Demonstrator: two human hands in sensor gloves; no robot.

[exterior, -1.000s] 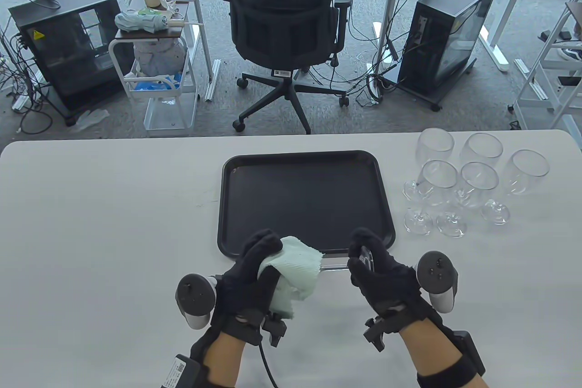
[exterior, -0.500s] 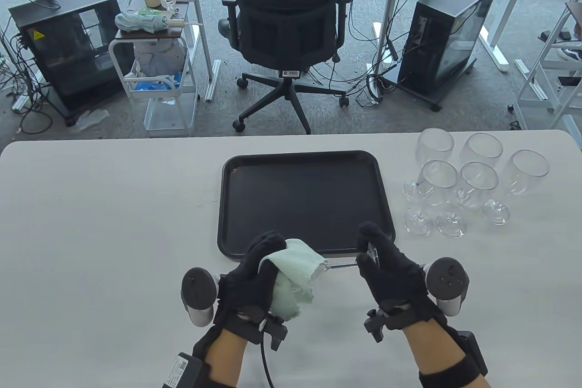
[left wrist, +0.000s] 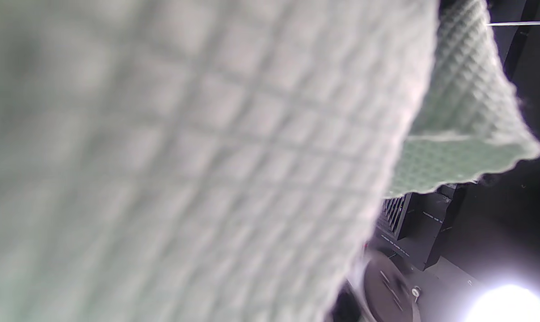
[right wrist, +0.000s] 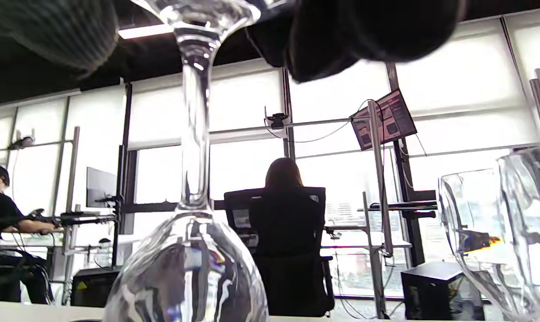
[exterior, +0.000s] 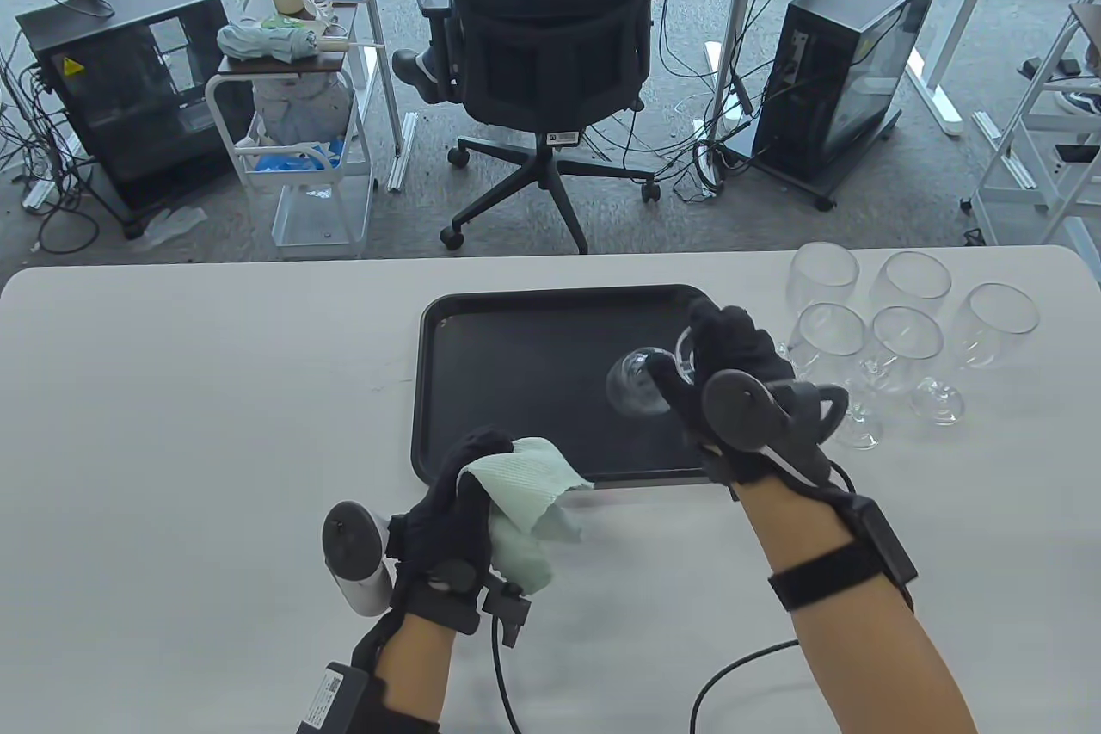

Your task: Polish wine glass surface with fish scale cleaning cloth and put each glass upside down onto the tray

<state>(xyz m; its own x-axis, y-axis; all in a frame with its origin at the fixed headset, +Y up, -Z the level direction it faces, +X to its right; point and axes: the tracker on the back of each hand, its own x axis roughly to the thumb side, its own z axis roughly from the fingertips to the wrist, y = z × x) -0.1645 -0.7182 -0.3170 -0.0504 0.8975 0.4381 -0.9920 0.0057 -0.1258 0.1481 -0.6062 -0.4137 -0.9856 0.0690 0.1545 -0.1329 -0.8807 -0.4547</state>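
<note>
Fingers [exterior: 731, 334] of R hand [exterior: 740, 377] are curled round the foot/stem end of a wine glass [exterior: 638, 381], held bowl-down over the black tray [exterior: 482, 312], toward its right half; can't tell from table view whether rim touches tray. L hand [exterior: 456, 510] sits near tray's front edge w/ fingers bunched on the pale green cleaning cloth [exterior: 525, 502], cloth draped over palm, one corner lying over tray's near lip. Five more glasses [exterior: 894, 329] stand upright in a cluster on the white table [exterior: 189, 390], just right of tray. Beyond the table: office chair [exterior: 542, 37], PC towers, small cart.

L wrist view: cloth [left wrist: 185, 156] fills nearly whole frame, blurred, w/ waffle-like weave; a sharper green corner [left wrist: 466, 134] at right. Hand itself not visible; dark shapes + bright glare bottom right.

R wrist view: glass [right wrist: 194, 179] inverted, stem vertical, bowl at bottom, foot at top between dark gloved fingers [right wrist: 368, 31]. Another glass [right wrist: 498, 237] at right edge. Behind: windows, a seated person in a chair, a monitor on a pole, another person at far left.
</note>
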